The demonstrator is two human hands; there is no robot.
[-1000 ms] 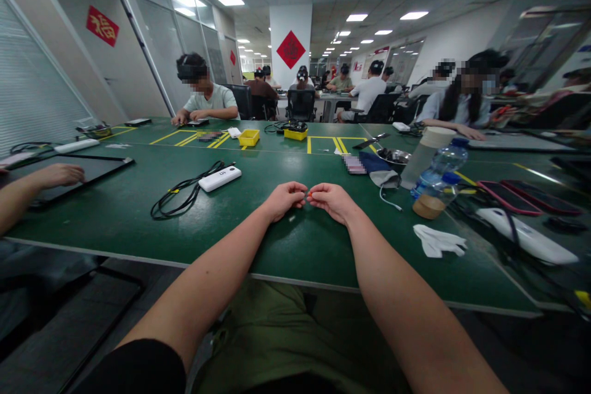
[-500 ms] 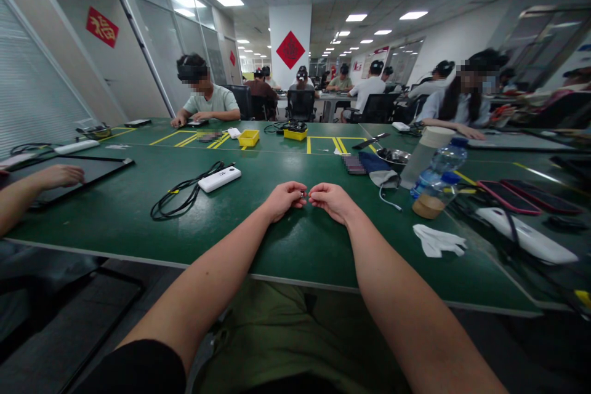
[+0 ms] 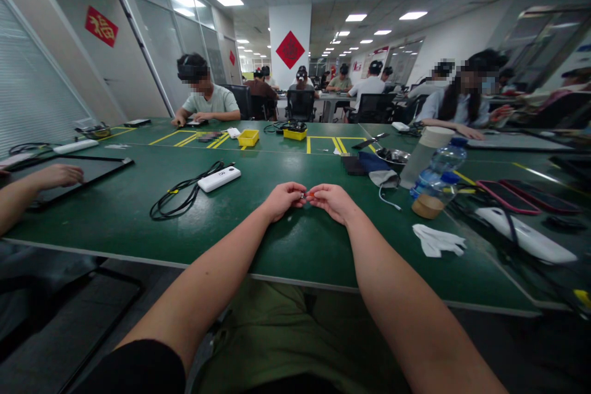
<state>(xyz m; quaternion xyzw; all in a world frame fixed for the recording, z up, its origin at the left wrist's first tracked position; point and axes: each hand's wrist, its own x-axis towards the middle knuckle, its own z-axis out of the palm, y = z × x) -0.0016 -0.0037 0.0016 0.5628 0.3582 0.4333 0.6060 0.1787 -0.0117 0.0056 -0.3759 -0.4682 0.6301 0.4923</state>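
Observation:
Over the green table [image 3: 295,246] my two hands meet fingertip to fingertip. My left hand [image 3: 282,202] is closed in a pinch on a small shiny metallic piece [image 3: 303,196], too small to name. Between the pinched fingers of my right hand [image 3: 333,202] shows a small orange piece [image 3: 311,195], mostly covered by the fingertips. The two pieces are very close together; I cannot tell whether they touch.
Left of my hands lie a white power bank [image 3: 220,179] and a coiled black cable [image 3: 173,197]. To the right are a white cloth [image 3: 438,241], bottles [image 3: 429,200], a metal bowl [image 3: 404,160] and phones [image 3: 508,197]. Another person's hand [image 3: 62,176] rests at far left.
An orange piece now shows between my right fingertips, where it was hidden before. The right fingers have shifted slightly left, closer to the left hand.

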